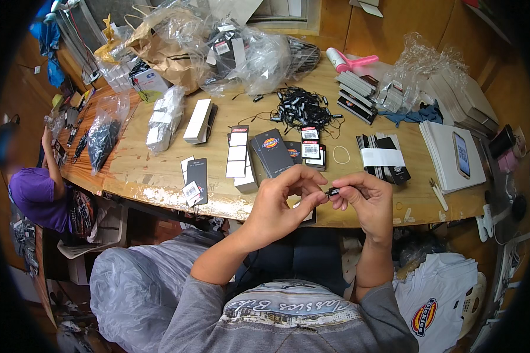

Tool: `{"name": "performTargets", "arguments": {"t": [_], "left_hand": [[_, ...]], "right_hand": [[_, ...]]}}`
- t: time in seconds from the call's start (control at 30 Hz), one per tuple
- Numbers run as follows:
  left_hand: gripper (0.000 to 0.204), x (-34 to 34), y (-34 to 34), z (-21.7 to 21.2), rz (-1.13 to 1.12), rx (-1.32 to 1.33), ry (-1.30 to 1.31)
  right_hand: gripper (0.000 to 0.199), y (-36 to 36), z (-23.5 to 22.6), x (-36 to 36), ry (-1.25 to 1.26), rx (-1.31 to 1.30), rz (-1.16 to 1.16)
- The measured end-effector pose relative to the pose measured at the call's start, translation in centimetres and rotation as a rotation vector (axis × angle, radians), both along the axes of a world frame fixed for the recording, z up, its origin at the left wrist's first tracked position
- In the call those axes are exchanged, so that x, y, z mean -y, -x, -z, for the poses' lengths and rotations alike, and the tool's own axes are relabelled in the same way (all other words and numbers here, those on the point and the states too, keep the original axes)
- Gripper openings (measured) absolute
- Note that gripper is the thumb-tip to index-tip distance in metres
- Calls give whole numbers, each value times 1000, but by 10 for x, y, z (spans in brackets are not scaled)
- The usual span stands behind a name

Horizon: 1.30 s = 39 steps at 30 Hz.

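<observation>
Surface (241, 115) of wood bears a tangled pile of black string seals (303, 109); closer in, my left hand (281, 201) and right hand (368, 200) almost meet. The right — nearer — pinches a small black plastic seal (334, 192), just right of my left fingertips (320, 198), whose grip I can't make out; its long axis runs crosswise, one end pointing left.

A crumpled brown paper bag (162, 44) stands at the far side of the bench (147, 165). A pink-handled tool (359, 61) lies near a dark blue cloth (417, 114). What may be a phone (461, 154) shows on a white stack (439, 156). Lower right is a white T-shirt (440, 288); at left, a person in purple (38, 194).
</observation>
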<state>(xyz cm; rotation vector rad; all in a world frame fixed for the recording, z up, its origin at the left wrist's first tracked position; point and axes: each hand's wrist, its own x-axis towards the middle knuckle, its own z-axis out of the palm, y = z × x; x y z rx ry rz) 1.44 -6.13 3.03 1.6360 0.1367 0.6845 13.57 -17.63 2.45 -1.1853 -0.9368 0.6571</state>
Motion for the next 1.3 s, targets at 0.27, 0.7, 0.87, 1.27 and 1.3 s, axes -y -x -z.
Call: {"name": "performTargets", "arguments": {"t": [0.27, 0.7, 0.87, 1.27, 1.3], "left_hand": [[19, -2, 0, -2, 20, -66, -119], [39, -12, -12, 13, 181, 88, 100], [41, -12, -11, 18, 199, 87, 111], [47, -30, 64, 49, 635, -86, 623], [41, -34, 80, 42, 526, -171, 534]], "right_hand": [[9, 2, -8, 3, 41, 182, 71], [8, 5, 0, 3, 7, 18, -38], [8, 7, 4, 1, -20, -14, -86], [13, 30, -31, -16, -3, 220, -255], [13, 34, -35, -18, 8, 187, -266]]}}
